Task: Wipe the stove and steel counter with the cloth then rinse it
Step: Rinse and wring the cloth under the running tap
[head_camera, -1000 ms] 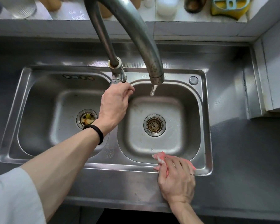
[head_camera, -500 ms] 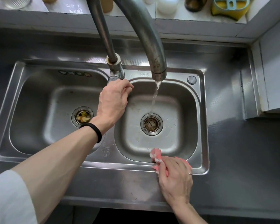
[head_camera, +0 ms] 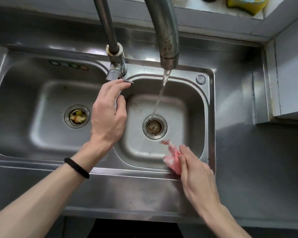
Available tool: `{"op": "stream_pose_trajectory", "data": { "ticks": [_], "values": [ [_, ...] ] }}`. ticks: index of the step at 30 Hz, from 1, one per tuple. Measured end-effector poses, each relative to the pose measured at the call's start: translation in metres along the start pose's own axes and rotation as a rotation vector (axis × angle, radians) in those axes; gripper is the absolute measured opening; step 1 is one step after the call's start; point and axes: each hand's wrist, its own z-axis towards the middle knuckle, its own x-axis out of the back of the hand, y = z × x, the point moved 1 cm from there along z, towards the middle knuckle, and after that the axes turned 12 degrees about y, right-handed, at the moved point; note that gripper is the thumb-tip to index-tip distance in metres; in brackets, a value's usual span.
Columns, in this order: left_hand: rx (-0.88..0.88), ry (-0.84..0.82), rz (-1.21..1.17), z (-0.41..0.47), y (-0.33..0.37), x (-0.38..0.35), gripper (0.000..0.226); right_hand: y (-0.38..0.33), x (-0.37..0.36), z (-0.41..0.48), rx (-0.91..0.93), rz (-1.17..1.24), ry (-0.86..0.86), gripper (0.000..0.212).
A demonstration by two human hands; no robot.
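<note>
**A:** The crumpled pink cloth (head_camera: 172,159) is pinched in the right hand (head_camera: 198,174) above the near rim of the steel right-hand basin (head_camera: 196,103), short of the thin water stream (head_camera: 159,98).

**B:** It is best carried under the flow and squeezed through. The left hand (head_camera: 108,114) is held loosely spread, just below the grey metal tap handle (head_camera: 115,75).

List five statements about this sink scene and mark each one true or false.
1. The spout pours water into the right basin. True.
2. The cloth in the right hand is blue. False: it is pink.
3. The left basin's drain holds food scraps. True.
4. The cloth is under the running water. False: it is near the basin's front rim, apart from the stream.
5. The black band is on the right wrist. False: it is on the left wrist.
</note>
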Motion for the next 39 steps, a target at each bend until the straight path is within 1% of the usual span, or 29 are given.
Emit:
{"op": "stream_pose_trajectory", "data": {
  "ticks": [2, 3, 5, 8, 9, 10, 12, 14, 17, 19, 25, 29, 32, 33, 34, 35, 36, 38, 39],
  "values": [
    [0.000, 0.020, -0.013, -0.010, -0.002, 0.000, 0.037, -0.009, 0.009, 0.009, 0.013, -0.093, 0.040, 0.051],
    [0.001, 0.018, -0.019, -0.014, -0.004, -0.001, 0.036, -0.012, 0.012, 0.014, 0.026, -0.107, 0.054, 0.048],
    [0.012, -0.011, -0.033, -0.022, -0.008, -0.003, 0.034, -0.017, 0.016, 0.022, 0.078, -0.108, 0.089, 0.035],
    [0.041, -0.070, -0.044, -0.033, -0.016, -0.008, 0.034, -0.022, 0.019, 0.036, 0.061, -0.075, 0.086, 0.038],
    [0.052, -0.091, -0.048, -0.036, -0.019, -0.009, 0.035, -0.024, 0.018, 0.041, 0.058, -0.016, 0.082, 0.035],
    [0.066, -0.116, -0.056, -0.039, -0.022, -0.011, 0.036, -0.025, 0.016, 0.045, 0.043, 0.095, 0.069, 0.031],
    [0.090, -0.171, -0.072, -0.043, -0.028, -0.015, 0.035, -0.030, 0.010, 0.055, -0.031, 0.392, 0.006, 0.033],
    [0.108, -0.234, -0.082, -0.047, -0.033, -0.022, 0.035, -0.038, 0.002, 0.070, -0.081, 0.565, -0.066, 0.033],
    [0.158, -0.348, -0.126, -0.046, -0.039, -0.036, 0.039, -0.048, -0.011, 0.095, -0.029, 0.616, -0.047, 0.031],
    [0.225, -0.407, -0.186, -0.042, -0.039, -0.045, 0.041, -0.053, -0.020, 0.108, -0.024, 0.642, -0.027, 0.027],
    [0.310, -0.400, -0.262, -0.037, -0.036, -0.063, 0.046, -0.059, -0.032, 0.119, -0.086, 0.779, -0.038, 0.012],
    [0.350, -0.371, -0.292, -0.034, -0.032, -0.068, 0.041, -0.060, -0.032, 0.117, -0.133, 0.853, -0.055, 0.009],
    [0.420, -0.342, -0.263, -0.033, -0.028, -0.070, 0.040, -0.061, -0.031, 0.115, -0.156, 0.837, -0.042, 0.008],
    [0.484, -0.332, -0.264, -0.033, -0.026, -0.071, 0.038, -0.061, -0.032, 0.114, -0.159, 0.814, -0.031, 0.008],
    [0.594, -0.327, -0.288, -0.031, -0.022, -0.071, 0.034, -0.060, -0.032, 0.113, -0.161, 0.795, -0.021, 0.008],
    [0.748, -0.331, -0.354, -0.029, -0.018, -0.072, 0.029, -0.060, -0.033, 0.111, -0.160, 0.776, -0.011, 0.008],
    [0.945, -0.350, -0.475, -0.028, -0.015, -0.074, 0.026, -0.061, -0.034, 0.109, -0.154, 0.750, 0.005, 0.008],
    [1.345, -0.389, -0.783, -0.022, -0.005, -0.075, 0.030, -0.062, -0.036, 0.105, -0.127, 0.678, 0.037, 0.008],
    [1.469, -0.401, -0.877, -0.020, -0.002, -0.075, 0.036, -0.062, -0.037, 0.103, -0.108, 0.647, 0.040, 0.009]
  ]
}}
